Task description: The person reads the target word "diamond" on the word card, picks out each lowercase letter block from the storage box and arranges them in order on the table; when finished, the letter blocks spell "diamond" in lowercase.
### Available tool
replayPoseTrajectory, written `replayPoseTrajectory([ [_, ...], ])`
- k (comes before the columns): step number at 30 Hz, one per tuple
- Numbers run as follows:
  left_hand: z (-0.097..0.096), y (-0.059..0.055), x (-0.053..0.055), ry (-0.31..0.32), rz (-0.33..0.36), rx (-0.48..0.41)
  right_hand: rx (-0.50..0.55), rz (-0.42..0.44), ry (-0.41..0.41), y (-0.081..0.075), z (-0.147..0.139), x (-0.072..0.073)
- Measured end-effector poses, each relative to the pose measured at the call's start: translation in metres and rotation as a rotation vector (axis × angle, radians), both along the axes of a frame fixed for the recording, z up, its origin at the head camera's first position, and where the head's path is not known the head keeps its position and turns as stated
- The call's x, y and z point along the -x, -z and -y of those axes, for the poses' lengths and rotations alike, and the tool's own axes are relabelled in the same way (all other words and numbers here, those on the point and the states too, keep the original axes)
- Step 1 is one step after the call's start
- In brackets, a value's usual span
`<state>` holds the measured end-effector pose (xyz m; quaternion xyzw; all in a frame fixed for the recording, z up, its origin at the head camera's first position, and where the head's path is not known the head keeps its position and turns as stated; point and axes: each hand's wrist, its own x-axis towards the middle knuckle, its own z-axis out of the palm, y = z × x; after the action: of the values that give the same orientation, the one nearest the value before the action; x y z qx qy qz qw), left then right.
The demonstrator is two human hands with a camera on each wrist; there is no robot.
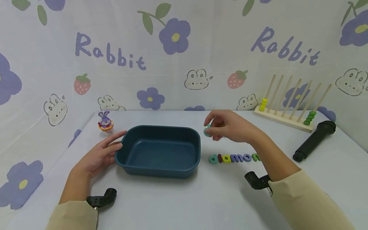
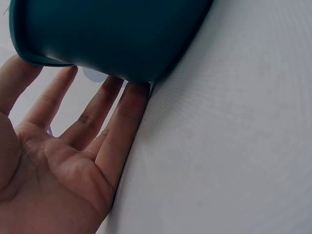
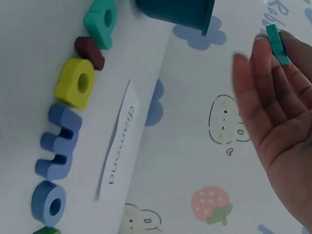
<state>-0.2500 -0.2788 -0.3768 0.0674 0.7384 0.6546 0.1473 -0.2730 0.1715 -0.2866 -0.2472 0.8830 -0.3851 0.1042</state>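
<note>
A dark teal basin [image 1: 161,172] stands on the white table. My left hand [image 1: 99,156] rests its fingers against the left end of the basin; in the left wrist view the outstretched fingertips [image 2: 130,100] touch its wall and rim. Held up right of the basin, my right hand [image 1: 227,126] pinches a small teal letter [image 3: 277,44] between thumb and fingers, seen edge-on in the right wrist view. Below that hand lies a row of colored letters [image 1: 247,157] spelling "diamon", its right end by the forearm. A paper strip [image 3: 118,141] printed "diamond" lies beside the row.
At the back right stands a wooden counting rack [image 1: 283,119] with yellow and green beads. A black microphone-like cylinder [image 1: 314,140] lies in front of it. Left of the basin, at the back, is a small purple rabbit figure [image 1: 105,123]. A patterned cloth [image 1: 169,73] hangs behind the table.
</note>
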Motion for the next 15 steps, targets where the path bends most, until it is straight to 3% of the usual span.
replayPoseTrajectory([
  [5, 0.0, 0.0, -0.001, -0.003, 0.006, -0.001, 0.059, 0.034, 0.045, 0.004, -0.012, -0.003],
  [15, 0.0, 0.001, -0.001, 0.012, -0.01, -0.014, 0.097, 0.022, 0.115, 0.008, -0.038, -0.01],
])
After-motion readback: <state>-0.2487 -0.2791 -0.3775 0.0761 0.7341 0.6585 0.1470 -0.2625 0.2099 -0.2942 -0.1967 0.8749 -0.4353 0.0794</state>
